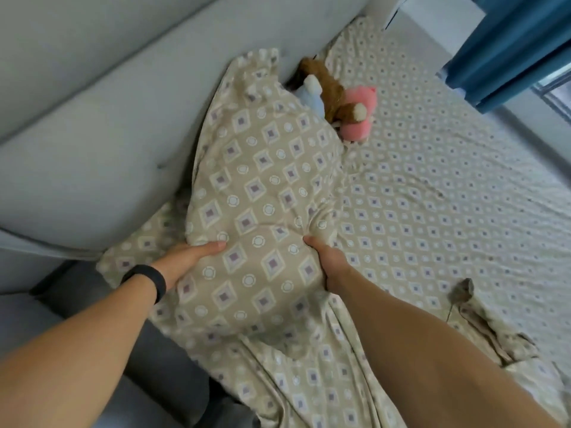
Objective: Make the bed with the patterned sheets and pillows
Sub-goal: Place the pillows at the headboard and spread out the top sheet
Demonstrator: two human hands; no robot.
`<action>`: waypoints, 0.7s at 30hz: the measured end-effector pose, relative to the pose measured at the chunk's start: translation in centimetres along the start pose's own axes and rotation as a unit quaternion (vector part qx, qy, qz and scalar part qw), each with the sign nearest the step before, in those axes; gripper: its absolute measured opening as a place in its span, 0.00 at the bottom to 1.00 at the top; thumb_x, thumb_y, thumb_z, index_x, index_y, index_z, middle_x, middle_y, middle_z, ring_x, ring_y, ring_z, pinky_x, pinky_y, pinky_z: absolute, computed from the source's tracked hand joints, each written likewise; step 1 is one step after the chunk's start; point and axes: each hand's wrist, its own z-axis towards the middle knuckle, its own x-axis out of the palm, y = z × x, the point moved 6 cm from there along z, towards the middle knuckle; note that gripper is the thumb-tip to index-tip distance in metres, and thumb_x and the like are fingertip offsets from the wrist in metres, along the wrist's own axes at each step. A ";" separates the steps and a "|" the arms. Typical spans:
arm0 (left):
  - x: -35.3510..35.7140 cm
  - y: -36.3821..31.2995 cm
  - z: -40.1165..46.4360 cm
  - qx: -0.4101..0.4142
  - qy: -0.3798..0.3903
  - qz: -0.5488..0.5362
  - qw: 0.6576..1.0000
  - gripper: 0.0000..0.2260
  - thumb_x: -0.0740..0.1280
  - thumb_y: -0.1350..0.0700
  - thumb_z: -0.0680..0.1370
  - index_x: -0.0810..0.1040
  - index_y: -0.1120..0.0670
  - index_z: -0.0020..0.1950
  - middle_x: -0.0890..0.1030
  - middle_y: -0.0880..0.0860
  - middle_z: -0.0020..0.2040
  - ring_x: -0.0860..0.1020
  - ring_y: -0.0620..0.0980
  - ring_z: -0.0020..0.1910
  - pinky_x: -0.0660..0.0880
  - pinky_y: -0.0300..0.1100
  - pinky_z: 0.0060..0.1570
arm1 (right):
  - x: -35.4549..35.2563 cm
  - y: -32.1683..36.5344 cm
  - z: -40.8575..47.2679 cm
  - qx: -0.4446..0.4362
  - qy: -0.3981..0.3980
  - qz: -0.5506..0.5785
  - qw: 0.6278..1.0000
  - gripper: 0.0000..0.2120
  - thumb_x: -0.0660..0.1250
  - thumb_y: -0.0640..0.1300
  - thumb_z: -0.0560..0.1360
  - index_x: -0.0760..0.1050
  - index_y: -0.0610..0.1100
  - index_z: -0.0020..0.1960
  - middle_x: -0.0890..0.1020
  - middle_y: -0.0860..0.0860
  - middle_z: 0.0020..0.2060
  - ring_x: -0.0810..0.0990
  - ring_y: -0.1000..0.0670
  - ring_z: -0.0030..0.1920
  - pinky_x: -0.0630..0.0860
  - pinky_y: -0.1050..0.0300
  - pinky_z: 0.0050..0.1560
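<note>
One patterned pillow [262,193] on the sheet [432,196], gripped by both hands, left hand [188,257] and right hand [329,267].

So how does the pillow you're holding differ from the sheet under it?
The pillow is plump and a deeper tan with large diamonds; the sheet lies flat, paler, its diamonds looking smaller. Both hands, left and right, grip the pillow, not the sheet. They share the diamond-and-circle print.
</note>
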 end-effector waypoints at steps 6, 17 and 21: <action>11.6 -2.1 -8.7 -0.002 0.026 0.014 1.000 0.39 0.82 0.37 0.62 0.77 0.48 0.69 0.86 0.53 0.56 0.84 0.56 0.55 0.79 0.55 0.60 | -11.6 3.2 -11.1 -0.084 -0.057 0.045 0.994 0.24 0.80 0.48 0.66 0.80 0.39 0.58 0.87 0.43 0.47 0.87 0.41 0.46 0.84 0.45 0.48; 42.1 -0.9 -16.3 0.071 0.119 0.146 0.980 0.41 0.82 0.36 0.61 0.77 0.51 0.69 0.86 0.53 0.57 0.84 0.55 0.55 0.78 0.55 0.61 | -42.9 -7.8 -21.6 -0.150 -0.211 0.160 0.953 0.30 0.79 0.54 0.66 0.77 0.40 0.62 0.84 0.45 0.50 0.83 0.43 0.48 0.79 0.51 0.46; 51.2 2.3 -16.1 0.105 0.077 0.242 0.962 0.46 0.77 0.32 0.65 0.65 0.47 0.78 0.73 0.53 0.73 0.76 0.55 0.67 0.74 0.53 0.66 | -53.7 -13.1 -21.8 -0.105 -0.287 0.087 0.948 0.38 0.75 0.65 0.66 0.74 0.39 0.65 0.81 0.45 0.58 0.80 0.40 0.57 0.77 0.46 0.60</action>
